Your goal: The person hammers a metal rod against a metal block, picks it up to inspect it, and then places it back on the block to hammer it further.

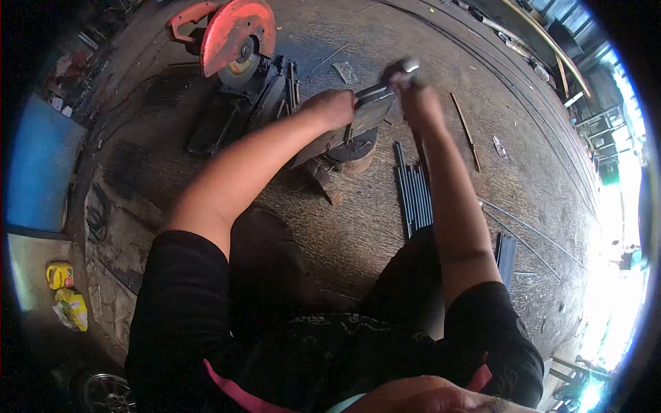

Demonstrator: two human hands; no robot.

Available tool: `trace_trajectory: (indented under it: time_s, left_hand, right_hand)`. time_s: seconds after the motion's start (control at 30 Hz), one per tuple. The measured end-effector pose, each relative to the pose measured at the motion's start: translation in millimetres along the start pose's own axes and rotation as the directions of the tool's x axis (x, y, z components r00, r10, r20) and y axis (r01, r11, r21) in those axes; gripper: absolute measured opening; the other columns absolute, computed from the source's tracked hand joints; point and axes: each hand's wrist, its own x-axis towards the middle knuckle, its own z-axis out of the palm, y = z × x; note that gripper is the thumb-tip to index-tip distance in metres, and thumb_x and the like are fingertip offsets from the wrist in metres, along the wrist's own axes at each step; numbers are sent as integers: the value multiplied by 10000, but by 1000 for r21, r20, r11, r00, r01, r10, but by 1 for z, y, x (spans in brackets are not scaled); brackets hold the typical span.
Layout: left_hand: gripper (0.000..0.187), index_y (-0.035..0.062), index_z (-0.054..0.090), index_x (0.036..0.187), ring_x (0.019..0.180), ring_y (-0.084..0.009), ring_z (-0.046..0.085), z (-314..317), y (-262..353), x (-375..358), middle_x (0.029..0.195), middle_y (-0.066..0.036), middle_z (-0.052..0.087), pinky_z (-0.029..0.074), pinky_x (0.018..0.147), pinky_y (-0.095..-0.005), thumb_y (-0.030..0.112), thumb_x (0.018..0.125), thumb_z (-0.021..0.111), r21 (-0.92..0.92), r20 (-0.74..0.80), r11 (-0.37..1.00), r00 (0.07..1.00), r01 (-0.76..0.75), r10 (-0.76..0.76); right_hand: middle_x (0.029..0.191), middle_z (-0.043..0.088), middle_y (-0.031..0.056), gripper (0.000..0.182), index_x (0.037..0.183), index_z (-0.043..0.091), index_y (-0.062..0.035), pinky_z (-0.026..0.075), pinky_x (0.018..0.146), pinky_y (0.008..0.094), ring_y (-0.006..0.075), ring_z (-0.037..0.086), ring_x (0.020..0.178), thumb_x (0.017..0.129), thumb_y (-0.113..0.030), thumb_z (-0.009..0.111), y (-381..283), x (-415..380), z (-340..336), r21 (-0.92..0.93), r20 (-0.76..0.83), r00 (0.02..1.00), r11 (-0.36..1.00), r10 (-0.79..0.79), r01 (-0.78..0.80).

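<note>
My left hand [332, 110] is closed around a metal rod [372, 93], which lies along the top of a flat metal plate [370, 118]. Just to the right, my right hand [421, 107] grips a hammer, blurred by motion. The hammer's head [402, 69] is over the rod's far end, with a bright shiny face. Below the plate stands a round wooden block [356, 160] with dark metal on top. Several cut rods [414, 196] lie side by side on the ground, right of the block.
A red cut-off saw [237, 41] stands at the upper left. Long rods [509, 82] stretch across the ground at the right, and another bundle of rods [506, 258] lies beside my right arm. A yellow container [60, 275] is at the far left, near a blue panel [43, 165].
</note>
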Motion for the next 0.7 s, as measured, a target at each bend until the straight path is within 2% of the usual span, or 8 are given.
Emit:
trace_trajectory:
  time_s: [0.07,0.17,0.37,0.43,0.5,0.57,0.63,0.7]
  left_hand:
    - [383,-23,617,1033,958,-442,618,-9,-1,1,991,-287,633,473,826,-522,297,982,413,-11,-26,1000,1000,9,-9]
    - [403,-45,628,1009,983,-454,605,-16,5,-13,1013,-295,627,465,850,-520,292,979,409,-50,-10,999,1000,13,-14]
    - [478,-29,625,1005,955,-450,616,-3,-9,4,976,-274,647,473,838,-514,372,986,364,-81,-12,996,1000,-21,20]
    - [501,-33,624,998,951,-449,619,-25,8,-1,972,-277,647,473,837,-511,379,995,338,-264,336,886,898,381,-286]
    - [490,-34,625,997,956,-444,620,-31,12,-3,975,-282,644,476,834,-506,374,992,352,-236,351,890,888,391,-297]
    - [480,-35,626,995,961,-440,622,-27,9,-3,978,-287,641,479,832,-501,368,988,366,-212,358,892,881,399,-309]
    - [447,-23,632,994,964,-428,625,-13,-3,-2,976,-285,641,485,828,-504,359,976,399,-30,100,1000,995,2,1]
    - [409,-5,630,1019,964,-417,629,-9,-2,-9,967,-280,643,485,829,-515,340,970,417,15,54,1000,999,6,-7]
  right_hand:
    - [759,659,200,649,1107,630,15,505,657,414,316,660,641,918,-588,482,-19,-23,-7,65,224,955,975,195,-214]
    - [727,653,197,631,1072,642,10,502,628,405,313,651,618,922,-581,478,-24,-24,-22,24,224,953,976,204,-215]
    - [644,580,26,484,1006,657,-8,438,488,283,104,544,538,949,-474,539,-79,-31,-71,318,-158,987,947,9,42]
    - [646,588,28,485,980,646,-10,440,491,278,98,548,542,948,-482,537,-83,-31,-69,374,-215,977,922,-15,96]
    - [649,591,38,471,956,634,-15,445,495,284,111,555,536,956,-473,525,-65,-20,-49,495,-167,986,862,-29,110]
    - [618,580,77,544,974,621,14,467,504,341,172,575,526,934,-521,530,-21,-4,-8,92,-155,972,977,-177,192]
    - [750,664,208,520,1031,662,-22,506,639,395,295,659,643,916,-516,548,-20,-14,5,-134,51,995,988,83,-75]
    - [685,624,152,554,1036,649,-11,490,572,373,248,630,586,924,-539,523,-29,-19,-7,-37,123,985,992,122,-118]
